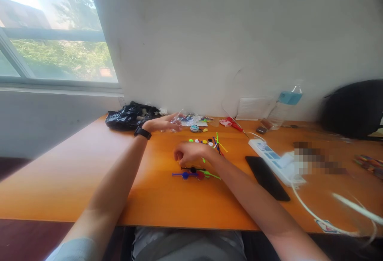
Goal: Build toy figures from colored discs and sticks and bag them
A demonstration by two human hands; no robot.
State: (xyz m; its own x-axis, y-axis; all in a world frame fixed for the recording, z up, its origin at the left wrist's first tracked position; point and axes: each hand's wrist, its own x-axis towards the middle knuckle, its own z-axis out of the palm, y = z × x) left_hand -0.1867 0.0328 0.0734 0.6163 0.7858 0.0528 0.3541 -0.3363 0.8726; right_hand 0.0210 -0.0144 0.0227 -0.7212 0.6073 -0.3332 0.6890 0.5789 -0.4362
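My left hand, with a black band at its wrist, reaches to the back of the table. Its thumb and fingers are around a crinkled clear plastic bag. My right hand is low over the middle of the table, fingers curled down in a pinch; what they hold is hidden. Just below it lie thin plastic strips with round middles: a blue one, a black one, a red one and a green one. Past my right hand are several small coloured discs and loose strips.
A black plastic bag lies at the back left. A round tin and a red-handled screwdriver are near the wall. On the right are a white power strip, a black phone-like slab, cables and a clear bottle.
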